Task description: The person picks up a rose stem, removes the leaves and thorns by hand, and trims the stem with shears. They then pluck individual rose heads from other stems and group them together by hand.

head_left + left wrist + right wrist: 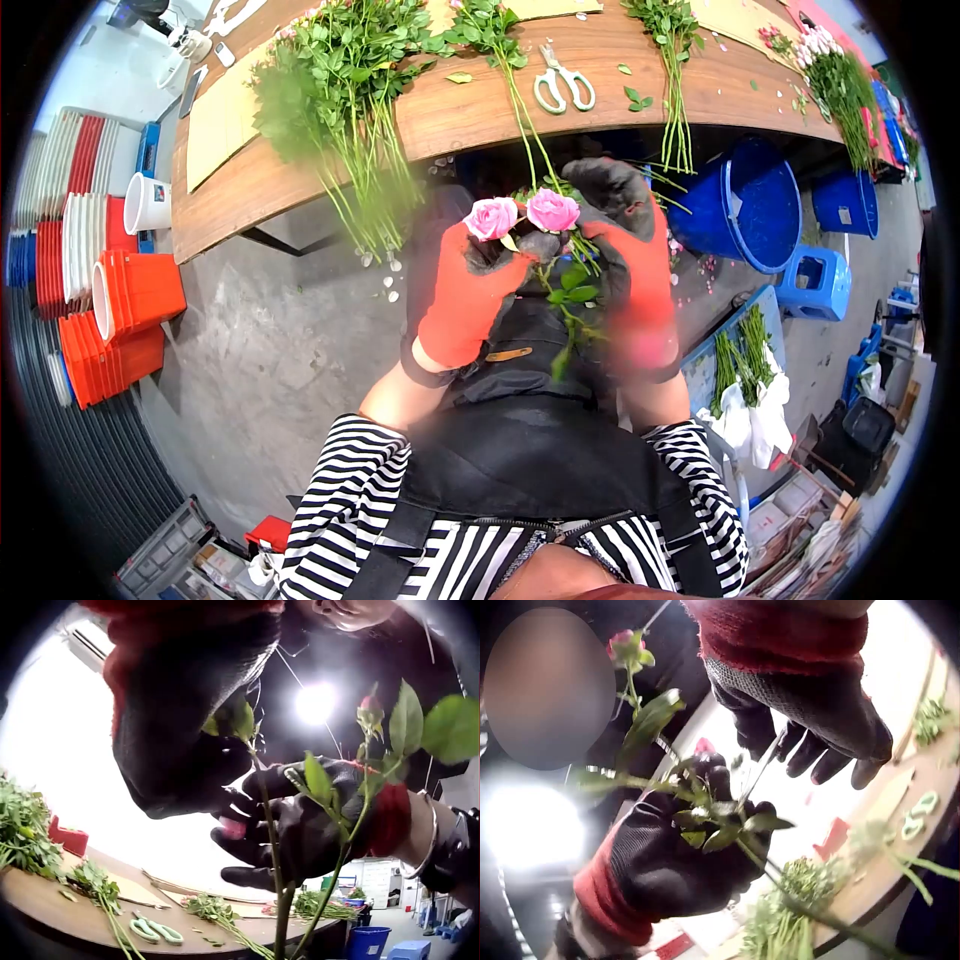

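Both hands wear red gloves with black palms and fingers, in front of the body. My left hand (468, 290) grips leafy rose stems; in the right wrist view its fingers curl round the stem (757, 859). Two pink rose blooms (552, 210) show by its fingers. Green leaves (575, 285) hang below, and a small pink bud (370, 712) stands on a side shoot in the left wrist view. My right hand (632, 250) is close beside the blooms. Its fingers are extended and spread near the stems (274, 847) in the left wrist view.
The wooden table (440, 115) ahead carries a large bunch of leafy stems (350, 90), scissors (563, 82) and smaller rose bunches. Blue buckets (745, 205) and a blue stool (815, 283) stand at right, red crates (140, 290) at left. Cut stems (740, 355) lie low at right.
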Available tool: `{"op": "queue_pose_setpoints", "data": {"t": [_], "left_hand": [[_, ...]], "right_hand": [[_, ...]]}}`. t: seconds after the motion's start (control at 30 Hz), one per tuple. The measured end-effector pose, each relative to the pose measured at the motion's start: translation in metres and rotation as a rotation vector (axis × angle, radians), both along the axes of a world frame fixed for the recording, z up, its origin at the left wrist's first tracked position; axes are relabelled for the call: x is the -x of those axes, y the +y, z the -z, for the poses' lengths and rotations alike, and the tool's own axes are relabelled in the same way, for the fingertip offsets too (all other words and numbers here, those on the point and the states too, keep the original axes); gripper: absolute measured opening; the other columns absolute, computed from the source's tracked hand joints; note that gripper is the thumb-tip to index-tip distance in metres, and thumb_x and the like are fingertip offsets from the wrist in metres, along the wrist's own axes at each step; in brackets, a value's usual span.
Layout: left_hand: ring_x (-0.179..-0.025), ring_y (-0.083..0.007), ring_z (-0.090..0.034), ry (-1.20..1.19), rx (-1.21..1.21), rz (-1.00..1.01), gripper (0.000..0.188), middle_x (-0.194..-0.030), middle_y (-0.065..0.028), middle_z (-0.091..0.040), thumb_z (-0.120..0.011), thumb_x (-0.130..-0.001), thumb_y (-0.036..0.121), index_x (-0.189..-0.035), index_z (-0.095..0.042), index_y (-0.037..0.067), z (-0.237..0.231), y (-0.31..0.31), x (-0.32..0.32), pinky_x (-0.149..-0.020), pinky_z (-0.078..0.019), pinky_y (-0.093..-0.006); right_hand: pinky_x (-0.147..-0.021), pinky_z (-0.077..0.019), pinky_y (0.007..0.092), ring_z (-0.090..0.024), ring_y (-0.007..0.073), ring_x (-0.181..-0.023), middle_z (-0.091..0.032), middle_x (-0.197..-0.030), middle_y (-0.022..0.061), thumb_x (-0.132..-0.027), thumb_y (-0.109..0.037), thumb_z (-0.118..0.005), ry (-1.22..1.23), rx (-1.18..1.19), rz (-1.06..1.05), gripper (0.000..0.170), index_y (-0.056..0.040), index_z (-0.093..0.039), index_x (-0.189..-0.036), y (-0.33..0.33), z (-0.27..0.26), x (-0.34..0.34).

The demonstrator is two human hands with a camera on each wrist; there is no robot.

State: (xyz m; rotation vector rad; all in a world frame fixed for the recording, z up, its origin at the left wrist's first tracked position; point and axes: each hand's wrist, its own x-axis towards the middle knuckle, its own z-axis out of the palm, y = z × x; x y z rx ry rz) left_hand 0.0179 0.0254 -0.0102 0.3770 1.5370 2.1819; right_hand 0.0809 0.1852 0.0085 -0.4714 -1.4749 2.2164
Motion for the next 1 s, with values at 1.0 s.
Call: {"op": "queue_pose_setpoints", "data": {"t": [1.0], "left_hand": [[-0.104, -0.0136, -0.060, -0.022, -0.052, 0.081, 0.035, -0.110, -0.0060, -0.065, -0.065, -0.084, -0.003, -0.118, -0.061, -0.001, -0.011, -0.012, 0.009, -0.090, -0.0470, -0.0285]], "right_hand": [[-0.098, -0.0424, 0.0324, -0.060, 0.0223, -0.108, -0.065, -0.110, 0.0113, -0.071, -0.005, -0.074, -0.092, -0.585, -0.143, 0.039, -0.0027, -0.068, -0.109, 0.005, -0.035, -0.002]]}}
